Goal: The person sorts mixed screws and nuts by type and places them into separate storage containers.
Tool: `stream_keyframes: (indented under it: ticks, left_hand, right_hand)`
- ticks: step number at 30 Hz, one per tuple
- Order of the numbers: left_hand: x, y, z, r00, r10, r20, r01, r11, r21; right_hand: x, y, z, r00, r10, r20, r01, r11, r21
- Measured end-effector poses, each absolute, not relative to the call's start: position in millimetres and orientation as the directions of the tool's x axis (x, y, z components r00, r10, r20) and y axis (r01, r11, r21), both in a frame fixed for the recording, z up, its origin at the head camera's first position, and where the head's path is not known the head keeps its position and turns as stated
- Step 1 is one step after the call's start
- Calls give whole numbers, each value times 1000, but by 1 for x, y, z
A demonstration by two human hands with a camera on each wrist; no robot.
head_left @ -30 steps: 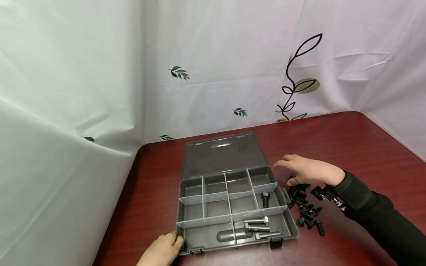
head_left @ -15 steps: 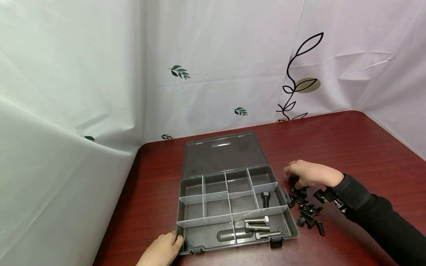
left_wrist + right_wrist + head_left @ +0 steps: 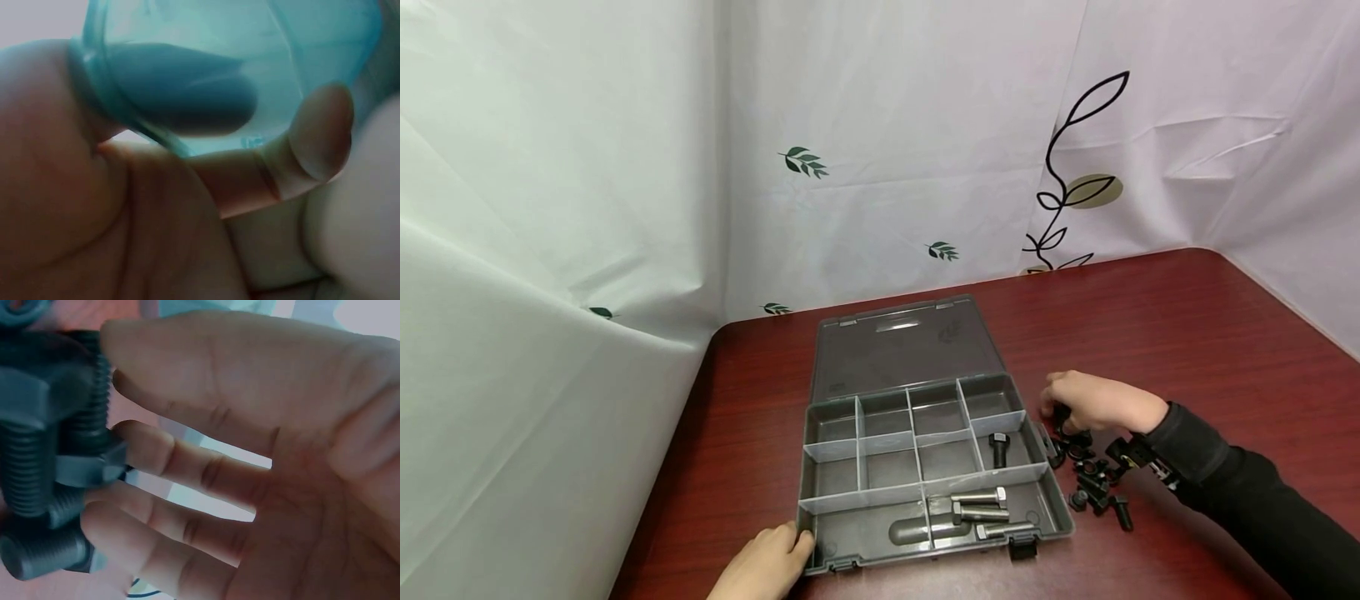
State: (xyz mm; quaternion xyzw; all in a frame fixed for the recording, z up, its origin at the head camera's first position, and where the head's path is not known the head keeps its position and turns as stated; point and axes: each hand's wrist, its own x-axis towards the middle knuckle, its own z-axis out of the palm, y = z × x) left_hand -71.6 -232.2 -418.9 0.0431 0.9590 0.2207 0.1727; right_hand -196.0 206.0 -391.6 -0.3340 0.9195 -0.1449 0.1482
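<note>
Left hand (image 3: 762,560) pinches box (image 3: 850,533) at near left corner. Right hand (image 3: 1097,402), fingers half-bent, touches black bolts (image 3: 28,434) just right of box; cannot tell if gripping. Bolts: probably heavy, rigid, tough, maybe slick; threaded shank likely the surest hold.

A grey case (image 3: 883,467) lies open and flat, its lid (image 3: 902,354) folded back; three silver bolts (image 3: 981,512) and one black bolt (image 3: 999,451) (head at the far end) occupy separate compartments. Loose black bolts (image 3: 1092,483) cluster just beside its right end.
</note>
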Motion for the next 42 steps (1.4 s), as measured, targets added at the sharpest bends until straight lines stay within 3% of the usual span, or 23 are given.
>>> stream_keyframes:
  ticks: [19, 30, 42]
  left_hand:
    - [-72, -232, -419, -923, 151, -353, -22, 897, 441]
    - [-72, -231, -419, -929, 141, -343, -24, 900, 436]
    - [-71, -231, -418, -934, 145, -326, -13, 900, 436]
  right_hand:
    - [-190, 204, -408, -704, -707, -62, -664, 687, -294]
    - [-191, 206, -412, -685, -729, -1, -695, 654, -298]
    - [-190, 211, -406, -715, -699, -1, -651, 666, -363]
